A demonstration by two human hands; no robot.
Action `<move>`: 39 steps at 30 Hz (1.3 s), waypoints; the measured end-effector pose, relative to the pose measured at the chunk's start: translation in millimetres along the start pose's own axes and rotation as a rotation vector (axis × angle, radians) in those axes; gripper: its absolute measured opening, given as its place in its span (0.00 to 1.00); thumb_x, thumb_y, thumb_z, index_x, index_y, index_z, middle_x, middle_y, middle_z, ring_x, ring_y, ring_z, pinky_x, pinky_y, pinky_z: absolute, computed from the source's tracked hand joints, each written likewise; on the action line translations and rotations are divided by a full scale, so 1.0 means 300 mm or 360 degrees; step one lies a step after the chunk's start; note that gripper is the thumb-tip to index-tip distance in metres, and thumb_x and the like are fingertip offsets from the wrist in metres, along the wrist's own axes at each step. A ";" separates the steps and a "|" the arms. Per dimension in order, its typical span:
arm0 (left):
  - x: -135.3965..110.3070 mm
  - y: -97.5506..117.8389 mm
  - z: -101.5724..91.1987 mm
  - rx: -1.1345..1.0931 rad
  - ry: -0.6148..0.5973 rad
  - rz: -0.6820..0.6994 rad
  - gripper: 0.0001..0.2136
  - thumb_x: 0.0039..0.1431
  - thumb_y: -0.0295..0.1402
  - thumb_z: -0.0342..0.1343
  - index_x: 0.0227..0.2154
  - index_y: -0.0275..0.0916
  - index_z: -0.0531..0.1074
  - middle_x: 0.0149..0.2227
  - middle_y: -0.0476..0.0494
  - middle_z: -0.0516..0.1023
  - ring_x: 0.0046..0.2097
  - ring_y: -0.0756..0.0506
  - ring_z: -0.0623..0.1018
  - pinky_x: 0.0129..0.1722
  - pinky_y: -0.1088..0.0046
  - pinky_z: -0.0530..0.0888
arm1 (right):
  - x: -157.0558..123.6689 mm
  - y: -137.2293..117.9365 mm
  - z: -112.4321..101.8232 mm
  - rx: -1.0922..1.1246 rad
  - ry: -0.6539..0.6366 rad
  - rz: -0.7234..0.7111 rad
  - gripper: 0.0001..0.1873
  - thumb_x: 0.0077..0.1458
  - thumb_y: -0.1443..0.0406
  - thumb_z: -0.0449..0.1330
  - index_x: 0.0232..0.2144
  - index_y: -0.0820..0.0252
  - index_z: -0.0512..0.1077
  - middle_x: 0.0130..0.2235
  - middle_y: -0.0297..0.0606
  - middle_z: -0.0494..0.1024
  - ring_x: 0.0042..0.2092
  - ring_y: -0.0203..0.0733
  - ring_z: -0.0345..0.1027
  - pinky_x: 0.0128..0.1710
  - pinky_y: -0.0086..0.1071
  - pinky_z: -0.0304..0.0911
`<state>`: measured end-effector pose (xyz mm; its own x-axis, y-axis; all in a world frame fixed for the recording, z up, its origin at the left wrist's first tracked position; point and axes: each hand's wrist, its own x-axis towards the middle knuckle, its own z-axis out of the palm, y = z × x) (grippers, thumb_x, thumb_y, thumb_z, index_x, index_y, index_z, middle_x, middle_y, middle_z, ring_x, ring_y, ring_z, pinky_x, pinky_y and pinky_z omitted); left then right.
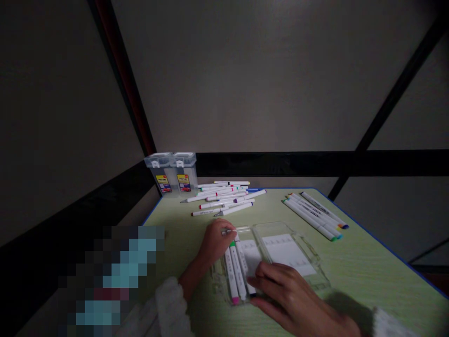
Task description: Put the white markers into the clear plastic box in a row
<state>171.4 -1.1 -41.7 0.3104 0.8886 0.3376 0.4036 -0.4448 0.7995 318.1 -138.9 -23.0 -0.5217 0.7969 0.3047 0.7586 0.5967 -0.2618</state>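
A clear plastic case (261,241) lies opened flat on the table, white paper showing inside it. In its left half rest a marker with a pink end (231,276) and a white-ended marker (239,276). Beside them lies a black-ended marker (245,271). My left hand (217,238) is closed at the far end of these markers, its fingertips pinching the top of the black-ended one. At the near end, the curled fingers and thumb of my right hand (289,295) are around that marker's black end. Part of the case is hidden under both hands.
A loose pile of white markers (224,196) lies at the back of the table (273,206). More markers (312,215) are lined up on the right. Two lidded clear containers (170,175) stand at the back left corner, against the wall (238,84).
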 end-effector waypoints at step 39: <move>-0.013 -0.011 -0.007 0.0035 -0.0099 -0.0098 0.08 0.33 0.23 0.60 0.23 0.34 0.72 0.30 0.46 0.75 0.35 0.48 0.72 0.39 0.70 0.67 | 0.007 0.005 -0.022 -0.0052 -0.0087 -0.0146 0.13 0.58 0.61 0.48 0.40 0.60 0.69 0.32 0.37 0.72 0.33 0.39 0.66 0.34 0.31 0.61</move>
<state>167.1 -3.0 -44.5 0.3370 0.9059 0.2565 0.4420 -0.3927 0.8065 320.8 -136.9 -16.6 -0.6092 0.7437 0.2754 0.7186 0.6645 -0.2049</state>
